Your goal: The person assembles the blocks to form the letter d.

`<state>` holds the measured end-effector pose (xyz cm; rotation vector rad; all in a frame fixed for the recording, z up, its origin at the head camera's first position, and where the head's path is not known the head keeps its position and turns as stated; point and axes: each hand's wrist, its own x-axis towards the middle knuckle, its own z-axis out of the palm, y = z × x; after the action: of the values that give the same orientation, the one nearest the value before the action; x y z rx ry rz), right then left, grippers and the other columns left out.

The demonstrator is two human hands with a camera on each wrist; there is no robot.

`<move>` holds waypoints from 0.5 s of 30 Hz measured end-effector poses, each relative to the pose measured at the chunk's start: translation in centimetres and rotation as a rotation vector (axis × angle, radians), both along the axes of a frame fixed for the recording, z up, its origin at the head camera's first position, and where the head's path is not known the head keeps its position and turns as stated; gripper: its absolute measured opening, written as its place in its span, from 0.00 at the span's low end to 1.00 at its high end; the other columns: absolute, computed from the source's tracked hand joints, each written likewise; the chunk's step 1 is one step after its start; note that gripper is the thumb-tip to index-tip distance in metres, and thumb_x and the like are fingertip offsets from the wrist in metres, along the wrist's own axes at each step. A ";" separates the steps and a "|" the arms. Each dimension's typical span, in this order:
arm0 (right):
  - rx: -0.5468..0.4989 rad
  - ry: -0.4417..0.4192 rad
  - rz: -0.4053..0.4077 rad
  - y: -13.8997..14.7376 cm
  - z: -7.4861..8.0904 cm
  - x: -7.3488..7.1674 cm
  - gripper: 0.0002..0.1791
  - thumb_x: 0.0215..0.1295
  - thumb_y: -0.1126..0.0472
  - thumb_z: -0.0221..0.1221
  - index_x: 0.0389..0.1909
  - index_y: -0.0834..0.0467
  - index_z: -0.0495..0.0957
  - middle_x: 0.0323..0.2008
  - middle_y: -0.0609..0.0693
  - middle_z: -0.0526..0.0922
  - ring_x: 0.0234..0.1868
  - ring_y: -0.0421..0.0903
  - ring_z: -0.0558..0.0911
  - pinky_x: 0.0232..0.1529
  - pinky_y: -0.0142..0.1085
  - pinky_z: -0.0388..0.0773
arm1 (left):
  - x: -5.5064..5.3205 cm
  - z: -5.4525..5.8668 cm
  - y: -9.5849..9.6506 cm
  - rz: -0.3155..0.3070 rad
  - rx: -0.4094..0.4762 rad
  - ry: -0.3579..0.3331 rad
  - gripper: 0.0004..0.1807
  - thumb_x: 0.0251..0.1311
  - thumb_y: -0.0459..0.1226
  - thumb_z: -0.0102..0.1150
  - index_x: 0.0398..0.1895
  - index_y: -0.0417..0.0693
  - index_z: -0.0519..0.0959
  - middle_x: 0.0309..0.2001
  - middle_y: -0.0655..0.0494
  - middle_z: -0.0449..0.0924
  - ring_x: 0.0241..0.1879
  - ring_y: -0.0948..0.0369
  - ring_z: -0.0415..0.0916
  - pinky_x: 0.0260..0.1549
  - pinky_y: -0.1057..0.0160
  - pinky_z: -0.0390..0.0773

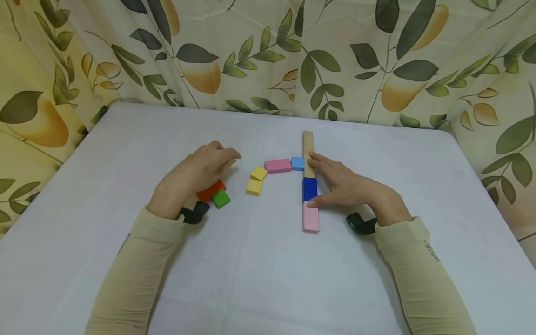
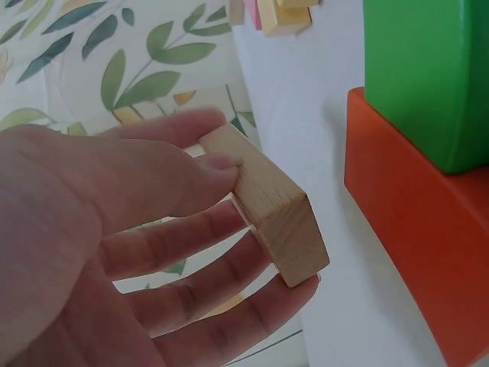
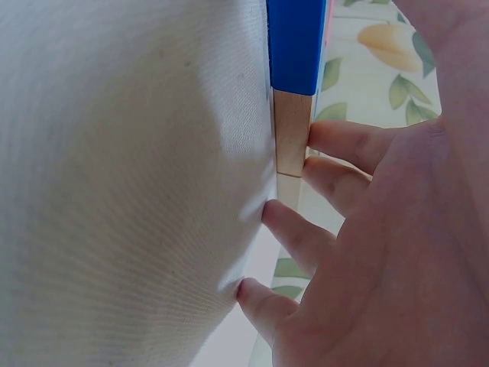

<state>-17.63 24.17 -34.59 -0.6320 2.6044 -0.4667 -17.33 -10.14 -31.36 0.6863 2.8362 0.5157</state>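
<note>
My left hand [image 1: 197, 170] pinches a plain wooden block [image 2: 263, 180] between thumb and fingers, raised off the table; in the head view the hand hides it. Below that hand lie an orange block [image 1: 208, 191] and a green block [image 1: 221, 199], touching. My right hand [image 1: 345, 184] rests with spread fingers along a straight row of blocks. Its fingertips touch the natural wood part [image 1: 307, 146], and the thumb lies at the pale pink block [image 1: 311, 219], near its joint with the dark blue block [image 1: 310, 190].
A light blue block [image 1: 297, 163] touches the row's left side. From it a pink block [image 1: 278, 166] and two yellow blocks [image 1: 253, 187] curve left and toward me. A white cloth covers the table [image 1: 251, 279]; a leaf-patterned curtain [image 1: 259, 56] hangs behind it.
</note>
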 end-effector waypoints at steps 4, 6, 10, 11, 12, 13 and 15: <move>-0.001 0.002 -0.001 0.0 0.0 0.0 0.63 0.52 0.31 0.67 0.79 0.58 0.46 0.81 0.54 0.38 0.79 0.62 0.42 0.75 0.64 0.42 | 0.1 0.0 0.0 -0.017 0.027 0.002 0.17 0.71 0.32 0.51 0.60 0.51 0.78 0.52 0.42 0.76 0.52 0.48 0.75 0.53 0.49 0.79; -0.001 0.003 0.000 0.0 0.0 0.1 0.63 0.52 0.32 0.67 0.79 0.58 0.46 0.81 0.54 0.38 0.80 0.62 0.43 0.75 0.64 0.42 | 0.1 0.0 0.1 -0.021 0.041 0.007 0.16 0.71 0.32 0.51 0.59 0.50 0.79 0.52 0.42 0.76 0.51 0.48 0.75 0.53 0.50 0.79; -0.001 0.005 0.002 0.0 0.0 0.0 0.63 0.52 0.32 0.67 0.78 0.58 0.46 0.81 0.55 0.39 0.80 0.61 0.42 0.75 0.64 0.41 | 0.0 -0.2 0.2 -0.028 0.067 0.035 0.15 0.71 0.32 0.52 0.57 0.47 0.79 0.50 0.41 0.76 0.50 0.48 0.75 0.52 0.51 0.80; -0.001 0.005 0.002 0.0 0.0 0.0 0.63 0.52 0.32 0.67 0.78 0.58 0.46 0.81 0.55 0.39 0.80 0.61 0.42 0.75 0.63 0.41 | 0.0 -0.3 0.2 -0.023 0.066 0.039 0.15 0.71 0.32 0.52 0.57 0.48 0.79 0.51 0.41 0.76 0.50 0.48 0.75 0.52 0.51 0.80; -0.001 0.005 0.002 0.0 0.0 0.0 0.63 0.52 0.32 0.67 0.78 0.58 0.47 0.81 0.55 0.39 0.80 0.61 0.42 0.75 0.64 0.41 | 0.0 -0.3 0.2 -0.014 0.063 0.041 0.15 0.70 0.32 0.52 0.57 0.48 0.79 0.51 0.41 0.75 0.51 0.48 0.74 0.52 0.50 0.79; -0.001 0.005 0.001 0.0 0.0 0.0 0.63 0.52 0.32 0.67 0.78 0.58 0.47 0.81 0.55 0.39 0.80 0.61 0.42 0.75 0.64 0.41 | 0.0 -0.3 0.2 -0.006 0.058 0.045 0.14 0.70 0.32 0.53 0.56 0.49 0.79 0.51 0.42 0.75 0.51 0.48 0.74 0.52 0.50 0.79; 0.000 0.006 0.000 0.0 0.0 0.0 0.63 0.52 0.31 0.67 0.78 0.58 0.47 0.81 0.55 0.39 0.80 0.61 0.42 0.75 0.64 0.41 | 0.1 -0.4 0.2 0.012 0.047 0.054 0.14 0.70 0.33 0.54 0.56 0.50 0.79 0.52 0.43 0.75 0.52 0.49 0.73 0.52 0.49 0.79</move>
<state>-17.68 24.14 -34.62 -0.6341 2.6099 -0.4652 -17.28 -9.94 -31.71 0.7024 2.8886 0.5765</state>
